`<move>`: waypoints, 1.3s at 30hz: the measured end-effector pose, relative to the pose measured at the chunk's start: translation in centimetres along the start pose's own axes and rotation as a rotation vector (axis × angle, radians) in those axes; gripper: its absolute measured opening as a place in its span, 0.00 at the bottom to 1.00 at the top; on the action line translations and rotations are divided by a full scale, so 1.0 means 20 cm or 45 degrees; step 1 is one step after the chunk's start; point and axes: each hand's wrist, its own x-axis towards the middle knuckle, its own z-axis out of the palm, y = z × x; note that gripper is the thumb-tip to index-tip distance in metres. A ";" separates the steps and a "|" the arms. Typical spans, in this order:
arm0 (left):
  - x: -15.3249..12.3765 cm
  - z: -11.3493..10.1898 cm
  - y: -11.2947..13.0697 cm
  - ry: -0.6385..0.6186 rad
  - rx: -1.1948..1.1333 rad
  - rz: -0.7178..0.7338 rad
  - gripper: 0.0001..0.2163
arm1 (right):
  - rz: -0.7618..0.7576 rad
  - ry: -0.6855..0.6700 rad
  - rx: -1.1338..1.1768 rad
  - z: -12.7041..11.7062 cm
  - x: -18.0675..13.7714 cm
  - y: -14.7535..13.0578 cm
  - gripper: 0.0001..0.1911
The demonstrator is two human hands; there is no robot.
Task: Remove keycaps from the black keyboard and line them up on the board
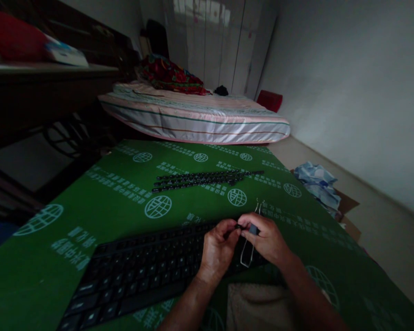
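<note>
Over the right part of a black keyboard [148,257], my two hands meet. With its fingertips closed, my left hand [219,246] pinches a small black piece [239,226] that looks like a keycap. My right hand [264,236] grips the same piece from the other side, between thumb and fingers. A wire keycap puller [247,257] with a dark handle is also tucked in my right hand, its wire ends sticking out above and below the fingers. Farther back lie rows of loose black keycaps [196,178]. The fingers partly hide the small piece.
All this lies on a green printed board [117,207]. A brown cloth [255,303] is at its near edge. Beyond stands a bed [200,117] with a red blanket [172,76]. Crumpled plastic [315,184] and cardboard [347,204] lie at the right; a dark sewing-machine-like table [48,87] stands left.
</note>
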 end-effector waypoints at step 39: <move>-0.03 -0.02 -0.01 -0.075 0.371 0.113 0.08 | 0.300 0.229 0.048 -0.14 0.47 0.72 0.19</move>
